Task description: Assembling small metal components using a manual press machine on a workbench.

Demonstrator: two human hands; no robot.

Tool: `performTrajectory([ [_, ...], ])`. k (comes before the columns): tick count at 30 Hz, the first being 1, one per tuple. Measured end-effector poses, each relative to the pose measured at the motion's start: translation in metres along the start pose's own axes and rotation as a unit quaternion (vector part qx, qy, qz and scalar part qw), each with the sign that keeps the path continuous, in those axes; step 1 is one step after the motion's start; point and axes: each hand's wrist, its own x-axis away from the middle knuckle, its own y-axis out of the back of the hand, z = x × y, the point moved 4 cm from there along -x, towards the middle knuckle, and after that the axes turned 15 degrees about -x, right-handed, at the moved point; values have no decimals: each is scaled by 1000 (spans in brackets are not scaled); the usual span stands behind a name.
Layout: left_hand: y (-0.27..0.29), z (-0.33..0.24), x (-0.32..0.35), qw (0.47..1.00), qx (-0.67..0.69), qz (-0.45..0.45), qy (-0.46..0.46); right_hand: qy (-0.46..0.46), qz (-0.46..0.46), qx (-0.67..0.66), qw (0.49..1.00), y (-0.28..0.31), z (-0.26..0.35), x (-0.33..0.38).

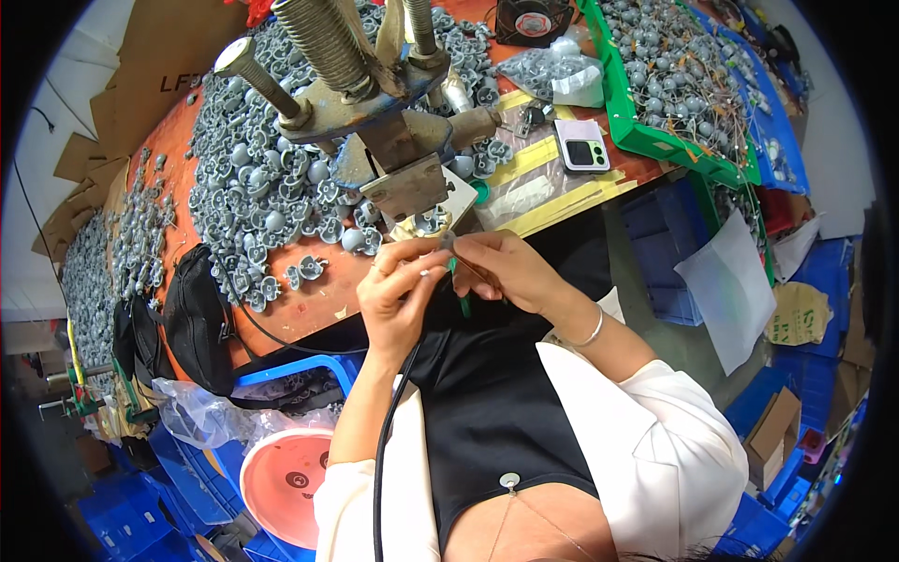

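Observation:
My left hand (401,288) and my right hand (510,269) meet in front of the press, fingertips pinched together. Between them is a small grey part (448,241), mostly covered by my fingers. A thin brown wire (482,273) runs out beside my right fingers. Something green and slender (464,305) hangs below the fingertips; its kind is not plain. Just beyond my hands stands a worn metal press (393,140) with large threaded bolts. A grey cup-shaped plastic part (431,222) sits under its head.
Many grey plastic parts (253,187) are heaped on the orange table (323,281). A phone (582,146) lies right of the press, near a green crate (646,140) of wired grey parts. A black bag (198,318) hangs at the left edge, above a pink basin (286,487).

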Motion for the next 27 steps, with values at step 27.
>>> performTrajectory([
  [27,-11,31,-11,979,-141,-32,147,285,-103,503,810,0,7,-23],
])
